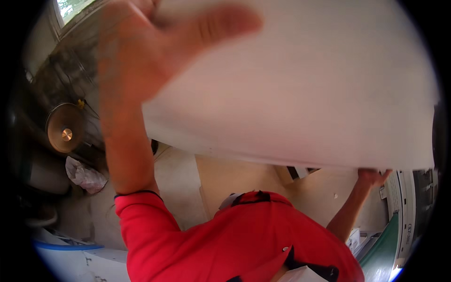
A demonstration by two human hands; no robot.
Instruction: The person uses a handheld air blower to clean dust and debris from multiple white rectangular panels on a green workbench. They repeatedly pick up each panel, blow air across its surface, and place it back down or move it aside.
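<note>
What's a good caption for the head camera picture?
Red shirt, big pale panel: left hand by its left side, right hand at its lower edge.

Looks like a workshop, folks, or some small factory corner, and the signs are all around! There's a big white sheet [291, 94] spread right across the view, far too broad for a desk job. Over on the left, a round, brass-coloured disc [58, 120] with a shiny hub, and a crumpled bag [85, 176] near it. Pale machine-like casing [405, 211] on the right, plain floor [178, 185] below, window [73, 8] up top!
</note>
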